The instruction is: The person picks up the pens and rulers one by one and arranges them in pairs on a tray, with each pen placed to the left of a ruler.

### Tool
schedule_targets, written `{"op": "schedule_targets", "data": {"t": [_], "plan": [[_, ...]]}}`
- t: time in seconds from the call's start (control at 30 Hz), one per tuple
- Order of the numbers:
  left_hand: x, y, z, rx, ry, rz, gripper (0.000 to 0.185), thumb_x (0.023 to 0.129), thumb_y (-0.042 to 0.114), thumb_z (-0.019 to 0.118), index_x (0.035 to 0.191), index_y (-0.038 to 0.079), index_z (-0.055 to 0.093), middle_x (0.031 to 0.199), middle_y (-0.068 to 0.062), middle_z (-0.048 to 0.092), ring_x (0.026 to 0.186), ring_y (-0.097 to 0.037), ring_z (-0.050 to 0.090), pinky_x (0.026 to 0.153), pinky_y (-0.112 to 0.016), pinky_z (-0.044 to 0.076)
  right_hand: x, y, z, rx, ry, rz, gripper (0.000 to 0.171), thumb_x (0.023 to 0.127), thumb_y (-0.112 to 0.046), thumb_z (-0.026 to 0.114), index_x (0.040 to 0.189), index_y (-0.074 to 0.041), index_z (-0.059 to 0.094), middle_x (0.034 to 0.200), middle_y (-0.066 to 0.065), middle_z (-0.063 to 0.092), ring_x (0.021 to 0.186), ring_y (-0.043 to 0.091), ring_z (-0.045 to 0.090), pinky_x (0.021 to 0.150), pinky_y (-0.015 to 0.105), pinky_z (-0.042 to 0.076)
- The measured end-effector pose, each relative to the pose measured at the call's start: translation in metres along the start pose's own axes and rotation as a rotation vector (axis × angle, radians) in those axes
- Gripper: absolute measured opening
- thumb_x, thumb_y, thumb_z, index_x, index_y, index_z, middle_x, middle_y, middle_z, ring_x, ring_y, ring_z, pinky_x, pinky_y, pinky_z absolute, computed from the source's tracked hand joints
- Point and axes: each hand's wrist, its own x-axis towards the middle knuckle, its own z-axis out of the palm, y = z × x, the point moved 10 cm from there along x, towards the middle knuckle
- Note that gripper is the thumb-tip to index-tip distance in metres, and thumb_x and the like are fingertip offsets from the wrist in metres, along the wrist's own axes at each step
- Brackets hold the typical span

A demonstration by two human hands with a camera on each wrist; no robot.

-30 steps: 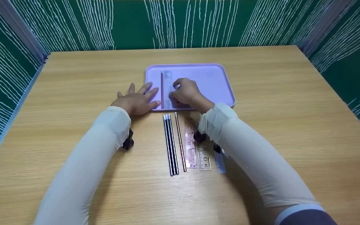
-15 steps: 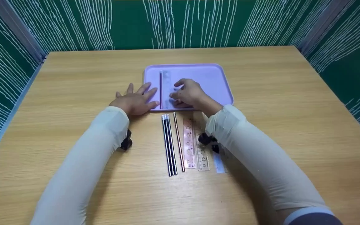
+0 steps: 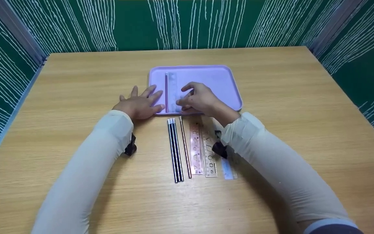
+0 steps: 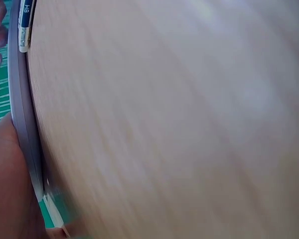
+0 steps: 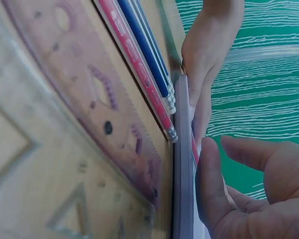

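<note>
A lilac tray [image 3: 219, 81] is seen in the middle of the wooden worktop [image 3: 287, 97], and both hands are at its near edge. The left hand [image 3: 139, 104] is laid flat, fingers straight and spread, partly on the worktop and partly over the tray's near left corner; nothing is gripped by it, so that grip is open. The right hand [image 3: 199, 99] is held over the tray's near part, its fingers curled down onto a clear ruler [image 3: 173, 89] that lies lengthwise in the tray. The ruler's near end is touched by the fingertips, but whether it is actually pinched cannot be told from these views. Just left of that ruler, a thin red pencil [image 3: 166, 92] is lying in the tray, parallel to it.

On the worktop, just in front of the tray, a row of stationery is laid out side by side: a bundle of dark blue pencils [image 3: 175, 149], then a single reddish pencil [image 3: 185, 148], a pink stencil ruler [image 3: 195, 151], a clear stencil ruler [image 3: 208, 156] and a blue ruler [image 3: 228, 170] partly hidden under the right sleeve. In the right wrist view, the pencil ends are seen almost touching the tray rim.
</note>
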Motion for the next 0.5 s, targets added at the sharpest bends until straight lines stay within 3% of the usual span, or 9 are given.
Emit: {"op": "schedule_targets", "data": {"t": [0.33,0.5], "plan": [[0.001,0.000,-0.002,-0.003,0.004,-0.007,0.075,0.095,0.081,0.024,0.159,0.053,-0.003,0.170,0.016,-0.020,0.154,-0.046,-0.021,0.113,-0.080,-0.011,-0.021,0.000,0.002,0.062,-0.041,-0.032,0.061,0.090,-0.009,0.078,0.142,-0.008,0.048,0.114,0.016,0.061,0.092,0.030,0.072,0.078,0.040,0.065],[0.003,0.000,0.001,0.005,0.006,0.014,0.075,0.096,0.080,0.023,0.160,0.051,-0.003,0.171,0.015,-0.019,0.154,-0.048,-0.021,0.112,-0.082,-0.009,-0.030,0.006,0.011,0.111,-0.105,-0.034,0.057,0.090,-0.001,0.075,0.140,-0.002,0.047,0.109,0.018,0.062,0.086,0.031,0.072,0.080,0.044,0.065]]}}
